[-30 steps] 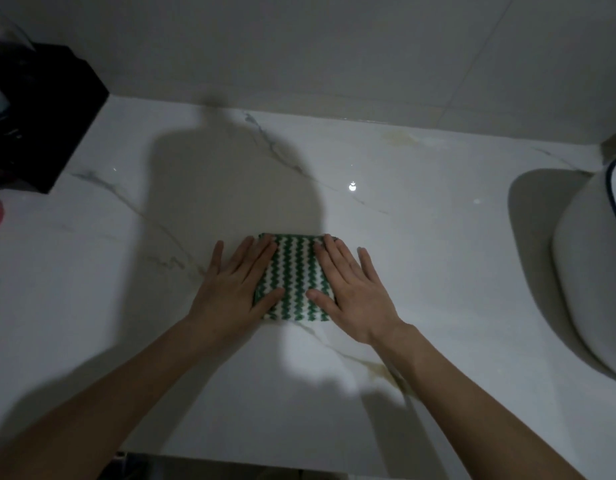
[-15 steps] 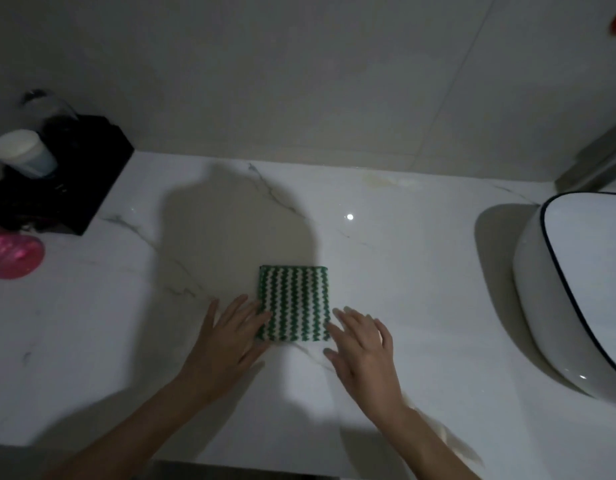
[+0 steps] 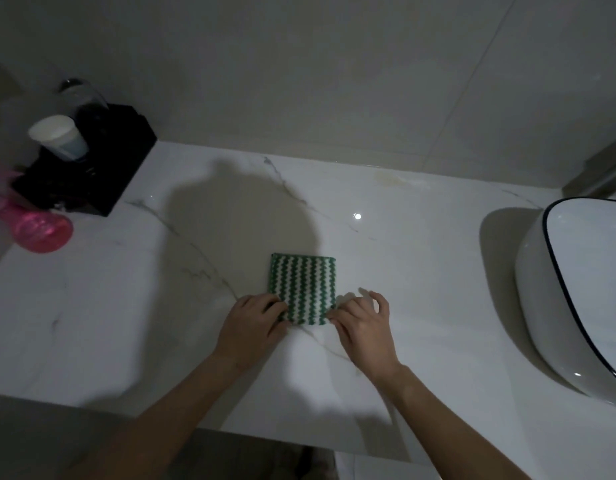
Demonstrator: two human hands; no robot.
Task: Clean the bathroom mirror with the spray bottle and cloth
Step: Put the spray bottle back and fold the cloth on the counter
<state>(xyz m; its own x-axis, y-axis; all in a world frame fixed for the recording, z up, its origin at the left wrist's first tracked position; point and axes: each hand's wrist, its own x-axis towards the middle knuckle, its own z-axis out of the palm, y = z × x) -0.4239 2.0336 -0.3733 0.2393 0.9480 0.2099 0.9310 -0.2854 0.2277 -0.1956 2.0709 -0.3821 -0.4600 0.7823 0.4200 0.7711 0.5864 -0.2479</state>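
A folded green-and-white zigzag cloth [image 3: 302, 284] lies flat on the white marble counter [image 3: 421, 265]. My left hand [image 3: 253, 325] pinches the cloth's near left corner with curled fingers. At the near right corner, my right hand [image 3: 363, 323] pinches the cloth's edge between thumb and fingers. A pink spray bottle [image 3: 34, 223] stands at the far left of the counter, away from both hands. No mirror is in view.
A black organiser box [image 3: 102, 168] holding a white cup [image 3: 59, 136] stands at the back left. A white basin [image 3: 573, 292] with a dark rim sits at the right. A tiled wall rises behind the counter, whose front edge is near my forearms.
Both hands slid back off the top of the cloth to its near edge and now pinch the near corners. The camera tilted up, revealing the spray bottle and basin.
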